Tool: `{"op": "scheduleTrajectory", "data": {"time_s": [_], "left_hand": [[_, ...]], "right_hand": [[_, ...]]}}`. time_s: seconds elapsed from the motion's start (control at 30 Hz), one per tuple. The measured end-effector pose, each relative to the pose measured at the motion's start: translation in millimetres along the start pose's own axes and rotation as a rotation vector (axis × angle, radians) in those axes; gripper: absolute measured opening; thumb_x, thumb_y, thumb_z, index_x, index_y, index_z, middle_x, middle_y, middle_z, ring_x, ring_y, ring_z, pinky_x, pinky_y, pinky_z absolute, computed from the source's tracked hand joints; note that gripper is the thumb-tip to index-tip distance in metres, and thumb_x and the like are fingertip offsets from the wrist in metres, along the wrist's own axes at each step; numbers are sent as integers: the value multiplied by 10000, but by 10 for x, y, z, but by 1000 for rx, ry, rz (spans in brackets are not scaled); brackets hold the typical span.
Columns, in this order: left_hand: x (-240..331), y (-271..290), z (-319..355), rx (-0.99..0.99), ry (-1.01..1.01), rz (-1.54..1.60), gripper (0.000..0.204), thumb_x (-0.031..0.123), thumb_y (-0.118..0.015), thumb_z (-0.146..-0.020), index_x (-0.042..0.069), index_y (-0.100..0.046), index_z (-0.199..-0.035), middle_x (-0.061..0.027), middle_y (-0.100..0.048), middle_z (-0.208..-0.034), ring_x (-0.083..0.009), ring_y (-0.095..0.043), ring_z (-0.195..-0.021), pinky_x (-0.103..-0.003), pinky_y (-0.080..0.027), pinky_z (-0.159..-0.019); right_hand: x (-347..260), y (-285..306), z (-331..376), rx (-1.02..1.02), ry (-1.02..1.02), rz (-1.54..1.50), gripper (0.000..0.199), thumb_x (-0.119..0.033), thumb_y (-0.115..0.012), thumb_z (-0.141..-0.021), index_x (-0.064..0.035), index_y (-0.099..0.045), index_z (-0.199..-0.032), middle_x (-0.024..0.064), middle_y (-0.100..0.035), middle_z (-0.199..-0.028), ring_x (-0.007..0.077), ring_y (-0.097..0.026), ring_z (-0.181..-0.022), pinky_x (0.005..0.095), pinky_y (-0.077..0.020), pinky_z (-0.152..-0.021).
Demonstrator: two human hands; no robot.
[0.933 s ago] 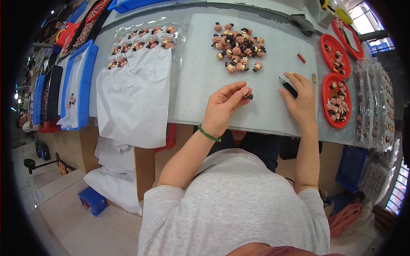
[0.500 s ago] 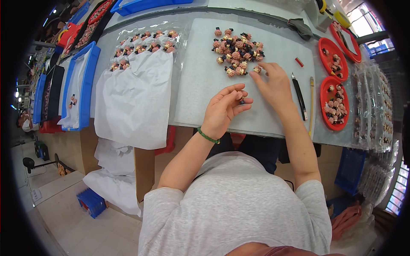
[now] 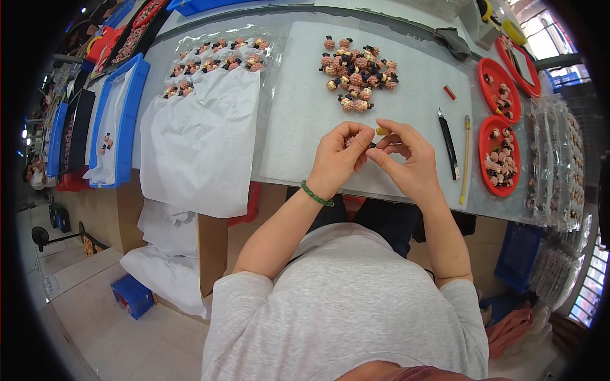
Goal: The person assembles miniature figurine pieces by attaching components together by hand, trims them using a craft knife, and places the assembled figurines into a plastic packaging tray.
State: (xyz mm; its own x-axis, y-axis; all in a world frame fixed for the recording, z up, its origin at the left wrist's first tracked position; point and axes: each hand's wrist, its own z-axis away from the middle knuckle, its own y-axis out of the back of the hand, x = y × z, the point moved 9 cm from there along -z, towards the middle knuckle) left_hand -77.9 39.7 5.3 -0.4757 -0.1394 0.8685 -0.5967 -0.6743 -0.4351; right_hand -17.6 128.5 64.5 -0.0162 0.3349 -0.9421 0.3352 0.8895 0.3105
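Observation:
My left hand is closed in a pinch around a small figurine with pink curly hair, mostly covered by the fingers. A dark piece sticks out of that grip toward my right hand. The right fingers are curled, and a small yellowish figurine part shows by the index finger; the rest of it is hidden. Both hands meet over the near part of the white sheet. Beyond them lies a heap of small figurines with pink hair and black hats.
To the right lie a black craft knife, a yellow stick and a short red piece. Red trays of figurines stand farther right. On the left are a clear blister tray, white paper and a blue tray.
My right hand has come back from the heap's near edge to my left hand. A figurine that lay by its fingers is gone from there. The left hand has closed more tightly.

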Motion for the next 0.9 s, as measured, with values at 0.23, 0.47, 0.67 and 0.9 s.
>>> {"op": "scheduleTrajectory", "data": {"time_s": [0.23,0.47,0.67,0.9], "left_hand": [[-2,-58,51,-100,-28,136,210,75,-547,-860,0,-548,-1056,-48,-592,-902,-94,-559,-794,-235,-481,-713],[-22,-56,44,-110,-60,187,308,-34,-586,-794,-24,-524,-1095,-53,-582,-962,-108,-555,-889,-244,-471,-815],[-4,-87,51,-122,-85,106,323,-49,-596,-778,-23,-525,-1092,-50,-582,-966,-105,-552,-901,-238,-459,-830],[40,-127,86,-58,-164,-50,300,-85,-621,-729,-29,-557,-1017,-70,-584,-944,-105,-566,-843,-238,-496,-767]], "right_hand": [[23,104,109,118,139,13,334,60,-619,-754,24,-558,-1081,101,-585,-963,148,-586,-854,252,-500,-760],[57,118,157,134,173,-13,324,81,-621,-740,28,-565,-1055,101,-571,-966,160,-581,-865,259,-501,-767],[60,115,177,133,190,-64,300,76,-629,-737,26,-572,-1027,107,-552,-980,164,-568,-874,260,-497,-768],[237,131,190,151,84,-213,255,83,-579,-764,26,-575,-1013,103,-537,-999,158,-553,-898,257,-487,-770]]}}
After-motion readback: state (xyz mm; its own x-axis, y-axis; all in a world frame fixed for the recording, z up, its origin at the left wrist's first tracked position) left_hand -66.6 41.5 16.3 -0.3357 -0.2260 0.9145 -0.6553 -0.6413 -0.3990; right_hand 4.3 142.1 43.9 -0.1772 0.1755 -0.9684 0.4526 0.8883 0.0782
